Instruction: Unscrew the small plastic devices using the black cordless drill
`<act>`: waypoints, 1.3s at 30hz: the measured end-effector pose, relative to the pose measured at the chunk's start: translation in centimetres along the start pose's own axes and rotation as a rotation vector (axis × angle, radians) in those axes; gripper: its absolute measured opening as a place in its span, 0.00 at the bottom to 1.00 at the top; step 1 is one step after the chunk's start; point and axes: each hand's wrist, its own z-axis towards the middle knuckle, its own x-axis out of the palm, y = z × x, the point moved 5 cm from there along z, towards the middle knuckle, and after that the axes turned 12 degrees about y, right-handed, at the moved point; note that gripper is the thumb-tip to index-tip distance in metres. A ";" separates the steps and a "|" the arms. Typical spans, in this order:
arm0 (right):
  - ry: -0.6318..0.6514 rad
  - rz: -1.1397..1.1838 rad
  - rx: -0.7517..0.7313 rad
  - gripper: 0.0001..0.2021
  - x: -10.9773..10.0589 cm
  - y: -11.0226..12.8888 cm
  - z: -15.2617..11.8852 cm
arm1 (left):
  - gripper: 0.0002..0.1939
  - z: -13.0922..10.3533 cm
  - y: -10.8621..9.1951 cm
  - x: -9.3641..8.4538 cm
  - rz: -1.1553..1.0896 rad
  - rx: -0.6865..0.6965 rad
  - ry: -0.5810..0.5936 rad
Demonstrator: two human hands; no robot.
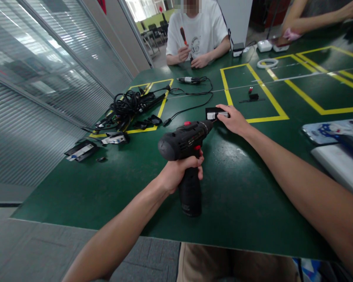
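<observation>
My left hand (181,172) is wrapped round the grip of a black cordless drill (188,141) with red buttons. The drill points away from me, to the upper right. Its tip is at the near side of a small black box with a white label (211,114), though I cannot tell whether it touches. With its fingers closed over the right end of that box, my right hand (231,119) holds it at the table. The inside of the box is hidden from me.
Tangled black cables (129,103) lie left, near black boxes with white labels (81,150). A corded tool (190,80) lies ahead. Across the green table (135,196) a person holds a screwdriver (182,36). Right are a phone (335,131), a white cable coil (267,63) and small black parts (253,96).
</observation>
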 end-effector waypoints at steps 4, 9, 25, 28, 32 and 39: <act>-0.001 -0.008 -0.001 0.25 0.0 0.2 0.0 | 0.12 0.0 0.0 0.1 0.002 0.002 -0.002; 0.008 -0.022 0.002 0.25 -0.1 0.4 -0.1 | 0.13 0.0 0.0 0.0 0.011 -0.005 -0.006; 0.012 -0.016 0.002 0.24 -0.1 0.2 0.0 | 0.13 0.0 -0.2 0.1 0.016 -0.011 -0.010; 0.014 -0.024 0.002 0.25 -0.1 0.2 -0.1 | 0.13 0.0 -0.2 0.1 0.013 -0.002 -0.008; 0.014 -0.028 0.004 0.25 -0.2 0.4 -0.2 | 0.13 0.0 -0.2 0.1 0.020 -0.008 -0.014; 0.004 -0.017 -0.005 0.25 -0.2 0.6 -0.2 | 0.13 0.0 -0.1 0.1 0.010 -0.004 -0.015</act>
